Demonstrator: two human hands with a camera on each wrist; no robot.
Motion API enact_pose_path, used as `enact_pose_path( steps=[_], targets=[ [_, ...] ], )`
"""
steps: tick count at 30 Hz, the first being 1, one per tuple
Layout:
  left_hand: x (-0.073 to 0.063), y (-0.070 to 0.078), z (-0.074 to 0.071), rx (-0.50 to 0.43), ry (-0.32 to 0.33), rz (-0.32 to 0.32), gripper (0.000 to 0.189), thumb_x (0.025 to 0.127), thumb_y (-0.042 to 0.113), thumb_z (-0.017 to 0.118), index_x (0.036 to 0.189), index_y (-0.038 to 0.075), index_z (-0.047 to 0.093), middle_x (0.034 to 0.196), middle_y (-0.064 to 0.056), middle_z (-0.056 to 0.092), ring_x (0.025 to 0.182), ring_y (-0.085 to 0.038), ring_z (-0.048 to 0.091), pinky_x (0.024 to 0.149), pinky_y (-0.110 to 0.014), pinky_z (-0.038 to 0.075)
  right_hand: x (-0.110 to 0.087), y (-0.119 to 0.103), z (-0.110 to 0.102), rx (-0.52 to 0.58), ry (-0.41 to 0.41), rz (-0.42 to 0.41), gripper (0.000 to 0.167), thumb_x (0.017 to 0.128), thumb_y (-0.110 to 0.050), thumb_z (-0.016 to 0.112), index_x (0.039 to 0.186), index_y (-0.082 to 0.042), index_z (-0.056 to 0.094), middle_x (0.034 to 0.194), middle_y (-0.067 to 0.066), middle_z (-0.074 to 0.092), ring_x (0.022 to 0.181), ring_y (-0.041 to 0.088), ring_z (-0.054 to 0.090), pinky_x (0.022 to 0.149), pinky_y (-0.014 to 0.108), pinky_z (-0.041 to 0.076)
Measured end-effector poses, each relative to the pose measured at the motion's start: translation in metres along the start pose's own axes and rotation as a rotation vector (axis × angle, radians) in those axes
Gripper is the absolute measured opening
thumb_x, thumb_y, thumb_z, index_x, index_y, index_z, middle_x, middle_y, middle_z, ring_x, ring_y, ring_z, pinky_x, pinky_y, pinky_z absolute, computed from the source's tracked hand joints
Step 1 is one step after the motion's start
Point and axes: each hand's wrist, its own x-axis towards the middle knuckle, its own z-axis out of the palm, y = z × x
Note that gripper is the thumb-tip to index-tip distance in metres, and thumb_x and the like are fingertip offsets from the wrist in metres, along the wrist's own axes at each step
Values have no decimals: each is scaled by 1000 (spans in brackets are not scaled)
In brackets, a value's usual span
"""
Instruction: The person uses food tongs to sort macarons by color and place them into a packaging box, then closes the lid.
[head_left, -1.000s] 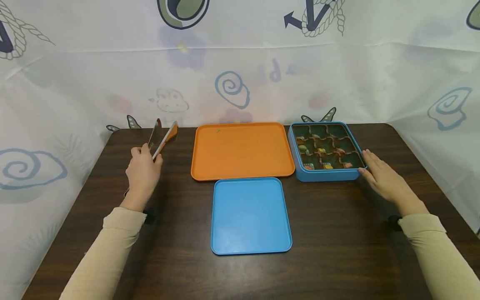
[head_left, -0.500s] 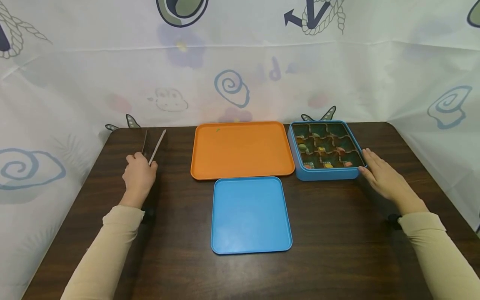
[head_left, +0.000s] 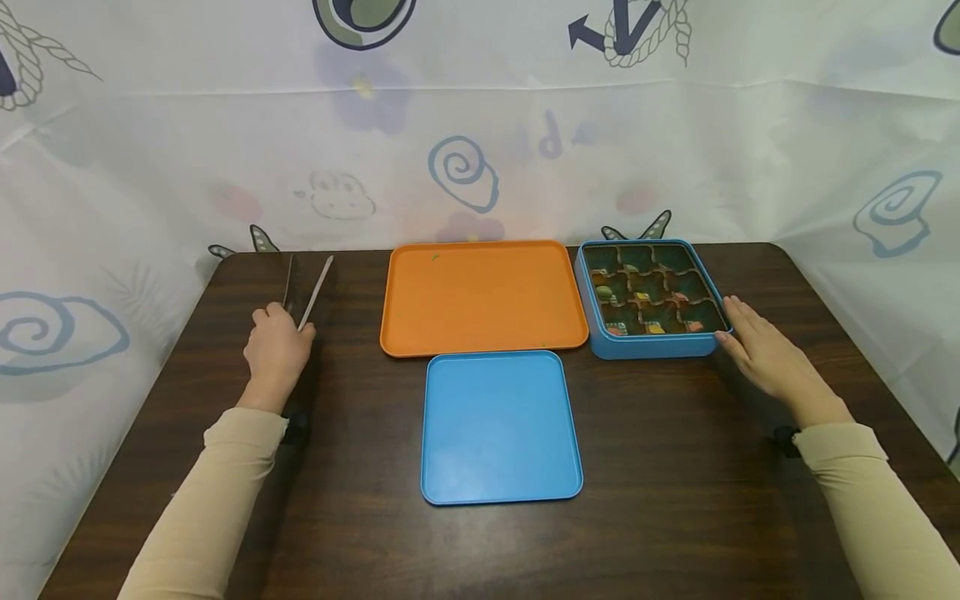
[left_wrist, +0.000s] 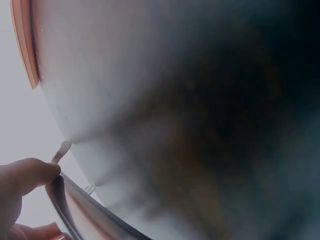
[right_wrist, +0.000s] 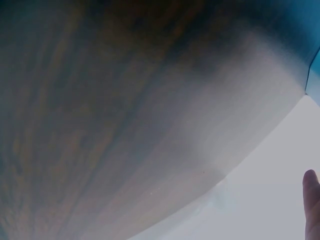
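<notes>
My left hand (head_left: 276, 354) grips a pair of metal tongs (head_left: 316, 292) at the far left of the table, the two arms spread apart and pointing away from me. In the left wrist view the thumb presses on the tongs (left_wrist: 82, 200); one tip is rounded, the other pronged like a fork. At the right, my right hand (head_left: 776, 362) lies with straight fingers against the right side of a blue box (head_left: 656, 347). Dark dividers split the box into several compartments, some with small coloured pieces. The right wrist view catches just one fingertip (right_wrist: 311, 192) and part of the box.
An orange tray (head_left: 483, 300) lies at the back middle, close beside the box, with a tiny green bit near its far edge. In front of it is a smaller blue tray (head_left: 501, 429). A printed white cloth (head_left: 525, 167) hangs behind the dark wooden table (head_left: 675, 500).
My left hand has shifted slightly left, and the tongs have turned so their tips sit further left and edge-on. The right hand and the box have stayed put.
</notes>
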Motion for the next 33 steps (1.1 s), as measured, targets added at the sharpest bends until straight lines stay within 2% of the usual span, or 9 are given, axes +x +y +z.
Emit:
enact_pose_path(
  steps=[7,10,16,19,24,26,29,33],
  targets=[
    [-1,1,0,-5,-32,-19,60,97,25,45,135,-17,27,126,-39,36,102,-55,49,80,-64,45,0,-1,0,3,0,13,68,105,-41,26,152,3,5,154,33,14,141,52,17,109,66,20],
    [-2,2,0,-13,-37,-15,64,96,26,45,139,-16,24,128,-40,35,108,-56,47,83,-65,44,0,-2,0,1,7,15,68,104,-41,27,152,4,7,153,33,16,140,53,18,108,67,21],
    [-5,4,-2,-20,21,31,65,96,25,44,144,-13,22,135,-41,32,120,-57,37,94,-66,38,-1,-3,-2,17,41,3,67,104,-39,30,150,6,12,152,34,18,139,53,20,108,67,21],
    [-9,11,-5,-16,60,91,62,97,24,45,144,-11,25,138,-40,31,121,-56,36,95,-65,38,-1,-5,-3,43,69,-3,66,104,-38,31,151,6,12,153,33,17,139,53,20,108,67,21],
    [-21,27,-9,-44,158,262,52,97,19,47,140,-9,37,136,-35,39,120,-52,41,92,-63,41,2,-18,-5,53,119,-7,68,103,-38,37,152,3,13,155,29,16,140,51,20,107,68,22],
    [-27,34,-8,-60,198,361,48,96,15,49,138,-8,43,135,-33,43,120,-50,43,94,-62,41,4,-27,-6,39,143,-23,68,102,-36,41,151,3,15,156,27,18,140,50,22,107,67,24],
    [-35,42,-6,-73,249,557,42,93,9,54,132,-7,50,130,-30,49,118,-47,48,96,-61,42,8,-42,-7,12,203,-86,65,100,-28,49,149,4,22,155,26,23,137,50,28,106,65,28],
    [-46,50,-1,-53,295,856,36,87,2,62,122,-6,59,122,-25,58,112,-42,55,97,-54,45,12,-66,-6,-30,308,-231,63,91,-10,60,146,4,33,150,26,33,124,48,44,101,62,36]
  ],
)
